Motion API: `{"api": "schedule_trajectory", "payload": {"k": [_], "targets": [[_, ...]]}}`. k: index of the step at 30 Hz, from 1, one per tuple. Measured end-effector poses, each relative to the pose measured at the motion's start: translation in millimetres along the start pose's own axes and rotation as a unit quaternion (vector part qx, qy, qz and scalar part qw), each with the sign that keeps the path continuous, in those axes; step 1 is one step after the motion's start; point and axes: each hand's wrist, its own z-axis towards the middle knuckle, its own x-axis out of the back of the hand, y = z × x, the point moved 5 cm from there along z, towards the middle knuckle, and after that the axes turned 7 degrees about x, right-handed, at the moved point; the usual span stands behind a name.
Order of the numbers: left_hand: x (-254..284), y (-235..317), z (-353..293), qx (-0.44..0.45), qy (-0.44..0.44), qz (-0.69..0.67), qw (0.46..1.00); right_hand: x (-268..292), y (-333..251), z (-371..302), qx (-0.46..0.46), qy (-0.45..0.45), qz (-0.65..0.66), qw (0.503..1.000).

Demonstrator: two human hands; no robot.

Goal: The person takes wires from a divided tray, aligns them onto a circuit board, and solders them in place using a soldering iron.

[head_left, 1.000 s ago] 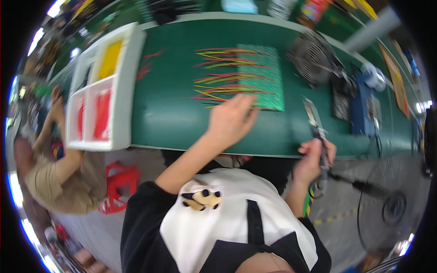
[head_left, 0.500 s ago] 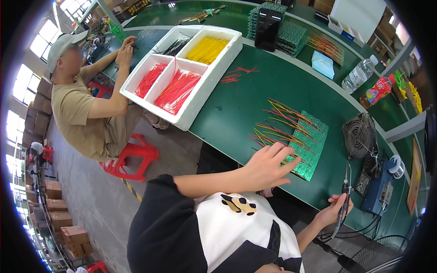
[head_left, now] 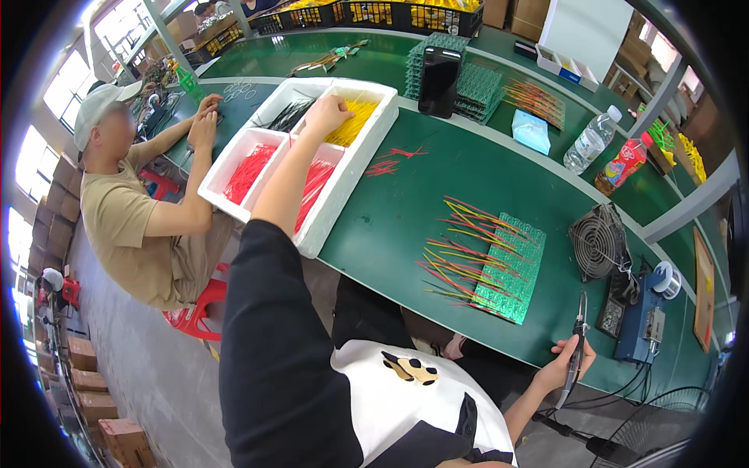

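My left hand [head_left: 326,118] is in the white foam box [head_left: 312,248], fingers bent together at the edge of the yellow wires [head_left: 363,117]. Whether a wire is between its fingertips is hidden. A soldering iron [head_left: 580,326] is gripped in my right hand [head_left: 555,370] near the table's front edge, its tip pointing up and away. Between the two hands lies a green circuit board panel [head_left: 527,269]. Red and yellow wires [head_left: 460,257] stick out from the panel's left side in several rows. My left forearm partly covers the red wires [head_left: 318,183] in the box.
Loose red wires [head_left: 382,167] lie right of the box. Behind stand a phone [head_left: 440,82], stacked panels [head_left: 477,92] and two bottles [head_left: 591,142]. A small fan [head_left: 598,243], a blue soldering station [head_left: 640,320] and a solder spool [head_left: 667,279] are at right. A co-worker [head_left: 129,210] sits at left.
My left hand has moved from above the circuit board panel up and left to the yellow wires in the foam box. My right hand still holds the soldering iron. The view has shifted slightly.
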Motion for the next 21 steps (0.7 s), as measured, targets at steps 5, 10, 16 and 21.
{"api": "schedule_trajectory", "payload": {"k": [5, 10, 16, 21], "targets": [[4.6, -17.7, 5.2, 0.008, 0.049, -0.067, 0.996, -5.7, -0.1, -1.2, -0.013, -0.033, -0.005, 0.999], [2.6, -35.6, 14.1, 0.066, 0.030, -0.267, 0.961, -5.0, 3.2, -1.0, -0.017, -0.041, -0.018, 0.999], [18.6, -17.2, 3.8, 0.079, -0.012, -0.513, 0.855, -6.3, -0.4, -0.5, 0.002, -0.024, -0.024, 0.999], [35.4, -3.7, -3.8, 0.092, -0.042, -0.594, 0.798, -6.0, 1.4, 0.0, -0.009, -0.026, -0.013, 1.000]]}}
